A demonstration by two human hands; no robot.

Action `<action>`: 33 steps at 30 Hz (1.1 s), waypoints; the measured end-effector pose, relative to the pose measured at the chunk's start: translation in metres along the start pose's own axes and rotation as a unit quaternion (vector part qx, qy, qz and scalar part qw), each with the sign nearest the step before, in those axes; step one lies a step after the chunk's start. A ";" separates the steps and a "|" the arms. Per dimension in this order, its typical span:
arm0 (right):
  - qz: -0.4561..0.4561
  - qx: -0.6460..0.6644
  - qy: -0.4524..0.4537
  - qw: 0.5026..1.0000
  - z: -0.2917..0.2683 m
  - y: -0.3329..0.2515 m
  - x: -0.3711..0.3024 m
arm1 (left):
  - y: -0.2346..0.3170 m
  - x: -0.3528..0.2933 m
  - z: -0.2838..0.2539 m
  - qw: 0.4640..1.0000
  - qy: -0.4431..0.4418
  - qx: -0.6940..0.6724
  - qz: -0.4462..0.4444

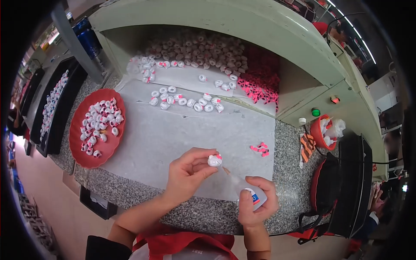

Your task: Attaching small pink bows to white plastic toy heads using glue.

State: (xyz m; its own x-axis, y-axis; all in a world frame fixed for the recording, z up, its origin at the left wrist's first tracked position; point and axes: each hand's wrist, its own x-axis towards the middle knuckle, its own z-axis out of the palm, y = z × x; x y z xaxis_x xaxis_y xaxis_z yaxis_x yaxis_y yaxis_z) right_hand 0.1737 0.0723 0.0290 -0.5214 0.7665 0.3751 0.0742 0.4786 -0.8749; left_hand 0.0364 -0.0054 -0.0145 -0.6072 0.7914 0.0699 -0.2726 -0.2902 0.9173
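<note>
Between thumb and fingertips, my left hand [189,170] pinches a small white rounded piece [214,160] with a pink patch on its top. My right hand [261,203] is wrapped round a translucent squeeze bottle [252,190] with a blue and white label. The bottle's thin nozzle points up and left, its tip close to the white piece; whether they touch I cannot tell. On the white paper sheet [143,143] to the right lies a small group of pink pieces [260,149]. Farther back, several similar white pieces [190,102] sit in loose rows.
A red scalloped tray [77,149] with many white and pink pieces stands at the left. Under the pale green hood [208,17] are heaps of white pieces [203,50] and pink pieces [260,84]. A red cup [318,134] with bottles and a black bag [326,184] are at the right.
</note>
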 end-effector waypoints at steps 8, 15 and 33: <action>-0.047 -0.020 -0.001 0.999 0.002 0.008 -0.003 | -0.002 0.002 -0.001 1.000 0.001 0.026 0.017; -0.058 -0.021 0.000 0.998 0.003 0.015 -0.001 | -0.004 0.004 0.002 0.999 -0.005 0.030 0.017; -0.167 -0.012 -0.017 0.986 0.006 0.022 0.005 | -0.004 0.004 0.000 0.997 -0.002 0.065 0.030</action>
State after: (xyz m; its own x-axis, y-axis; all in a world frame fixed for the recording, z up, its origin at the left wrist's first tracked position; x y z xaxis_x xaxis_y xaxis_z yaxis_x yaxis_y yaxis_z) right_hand 0.1678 0.0839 0.0101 -0.5480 0.5497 0.6304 -0.0860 0.7127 -0.6962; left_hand 0.0349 -0.0007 -0.0176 -0.6160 0.7775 0.1268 -0.1379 -0.2649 0.9544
